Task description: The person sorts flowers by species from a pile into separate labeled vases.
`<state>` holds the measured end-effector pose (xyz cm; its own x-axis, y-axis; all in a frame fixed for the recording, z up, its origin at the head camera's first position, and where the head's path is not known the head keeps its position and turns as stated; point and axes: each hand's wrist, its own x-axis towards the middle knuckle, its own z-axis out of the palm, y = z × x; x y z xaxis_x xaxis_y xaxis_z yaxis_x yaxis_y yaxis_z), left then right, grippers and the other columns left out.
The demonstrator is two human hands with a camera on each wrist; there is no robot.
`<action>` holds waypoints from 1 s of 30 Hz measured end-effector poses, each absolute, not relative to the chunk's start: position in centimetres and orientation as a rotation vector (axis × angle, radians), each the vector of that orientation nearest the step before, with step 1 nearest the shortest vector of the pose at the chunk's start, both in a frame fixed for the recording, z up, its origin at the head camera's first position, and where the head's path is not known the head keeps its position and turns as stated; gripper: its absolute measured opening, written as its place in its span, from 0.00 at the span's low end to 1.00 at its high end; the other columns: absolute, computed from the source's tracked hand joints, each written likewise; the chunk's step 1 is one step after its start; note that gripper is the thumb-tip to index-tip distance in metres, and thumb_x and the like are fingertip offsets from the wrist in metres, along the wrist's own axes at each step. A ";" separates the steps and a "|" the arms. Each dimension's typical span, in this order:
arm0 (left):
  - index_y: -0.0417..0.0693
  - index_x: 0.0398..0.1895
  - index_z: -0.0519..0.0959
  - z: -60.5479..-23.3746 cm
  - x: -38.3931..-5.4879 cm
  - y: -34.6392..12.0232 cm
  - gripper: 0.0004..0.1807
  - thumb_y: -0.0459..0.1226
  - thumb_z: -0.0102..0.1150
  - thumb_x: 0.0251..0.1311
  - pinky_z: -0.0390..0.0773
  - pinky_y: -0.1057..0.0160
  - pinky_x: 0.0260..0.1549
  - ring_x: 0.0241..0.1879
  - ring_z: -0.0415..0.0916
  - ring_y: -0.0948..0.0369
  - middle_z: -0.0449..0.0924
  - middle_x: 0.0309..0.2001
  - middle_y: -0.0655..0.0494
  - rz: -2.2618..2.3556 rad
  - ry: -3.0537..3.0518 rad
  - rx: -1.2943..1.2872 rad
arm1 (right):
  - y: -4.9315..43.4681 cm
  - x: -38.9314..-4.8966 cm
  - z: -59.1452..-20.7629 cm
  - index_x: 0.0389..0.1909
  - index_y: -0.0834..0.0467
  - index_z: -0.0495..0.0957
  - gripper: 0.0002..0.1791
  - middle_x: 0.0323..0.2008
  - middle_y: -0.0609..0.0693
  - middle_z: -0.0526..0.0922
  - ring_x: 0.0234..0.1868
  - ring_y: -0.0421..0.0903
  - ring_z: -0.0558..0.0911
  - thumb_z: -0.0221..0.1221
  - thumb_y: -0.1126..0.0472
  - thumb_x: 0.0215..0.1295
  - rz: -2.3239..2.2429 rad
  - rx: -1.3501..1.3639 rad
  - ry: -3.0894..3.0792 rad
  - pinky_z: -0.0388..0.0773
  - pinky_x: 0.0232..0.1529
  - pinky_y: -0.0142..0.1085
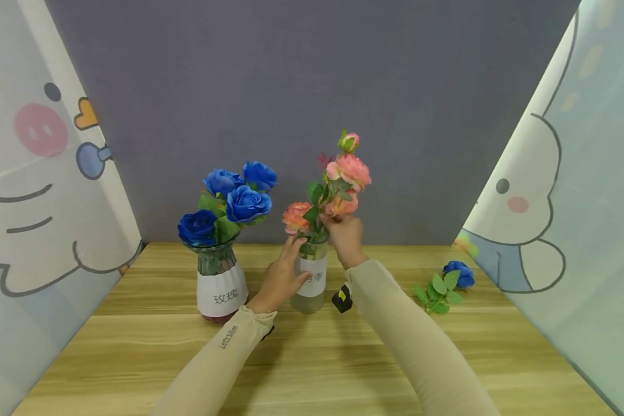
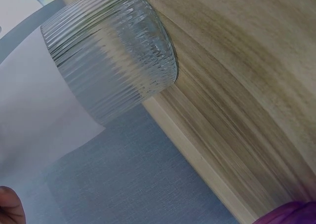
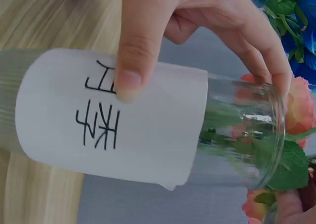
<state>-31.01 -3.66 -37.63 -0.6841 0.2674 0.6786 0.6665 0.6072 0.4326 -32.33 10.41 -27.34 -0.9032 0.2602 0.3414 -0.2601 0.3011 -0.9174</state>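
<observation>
A ribbed glass vase (image 1: 308, 303) with a white paper label (image 3: 163, 125) stands upright on the table. My left hand (image 1: 283, 276) holds it from the left, thumb on the label and fingers up by the rim. At the mouth, my right hand (image 1: 345, 237) pinches the stem of a pink artificial flower spray (image 1: 351, 170), whose blooms and bud rise above the fingers. The pinched part is mostly hidden by the hand. An orange-pink bloom (image 1: 296, 217) leans over the left of the rim. Green stems show through the glass in the right wrist view.
Left of my left hand, a labelled vase (image 1: 222, 292) holds several blue roses (image 1: 248, 203). One blue rose (image 1: 459, 274) with green leaves lies on the wooden table (image 1: 312, 370) at the right. A grey panel (image 1: 421, 115) stands behind; printed curtains flank both sides.
</observation>
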 end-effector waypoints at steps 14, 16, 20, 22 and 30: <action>0.41 0.66 0.62 -37.7 -31.0 -3.6 0.42 0.30 0.74 0.47 0.75 0.55 0.20 0.20 0.75 0.53 0.57 0.68 0.29 -0.954 -2.252 -0.757 | 11.2 -32.6 -27.6 0.15 0.62 0.74 0.15 0.11 0.46 0.71 0.16 0.39 0.68 0.65 0.69 0.58 1.737 0.025 -2.087 0.69 0.26 0.33; 0.41 0.66 0.62 -37.7 -31.0 -3.6 0.42 0.30 0.73 0.47 0.76 0.53 0.22 0.22 0.76 0.50 0.56 0.68 0.29 -0.968 -2.243 -0.767 | 11.3 -32.5 -27.6 0.14 0.62 0.74 0.16 0.10 0.46 0.70 0.15 0.40 0.65 0.66 0.68 0.58 1.661 0.033 -2.167 0.65 0.25 0.33; 0.40 0.66 0.62 -37.7 -31.1 -3.7 0.42 0.29 0.73 0.47 0.78 0.50 0.26 0.27 0.79 0.46 0.56 0.68 0.28 -0.981 -2.230 -0.780 | 11.2 -32.3 -27.9 0.19 0.63 0.79 0.11 0.12 0.47 0.75 0.16 0.40 0.67 0.67 0.64 0.57 1.414 0.031 -2.313 0.68 0.25 0.35; 0.40 0.66 0.61 -37.7 -31.1 -3.7 0.42 0.30 0.73 0.47 0.78 0.50 0.26 0.27 0.79 0.46 0.56 0.68 0.28 -0.982 -2.229 -0.788 | 11.0 -32.3 -28.2 0.21 0.63 0.81 0.10 0.13 0.48 0.77 0.17 0.41 0.68 0.67 0.63 0.57 1.387 0.028 -2.329 0.71 0.29 0.37; 0.40 0.66 0.62 -37.7 -31.1 -3.6 0.43 0.29 0.73 0.46 0.76 0.54 0.23 0.20 0.76 0.52 0.55 0.69 0.29 -0.978 -2.229 -0.776 | 10.5 -32.8 -29.8 0.23 0.67 0.82 0.06 0.15 0.51 0.77 0.20 0.43 0.69 0.65 0.68 0.54 1.456 -0.015 -2.297 0.74 0.33 0.40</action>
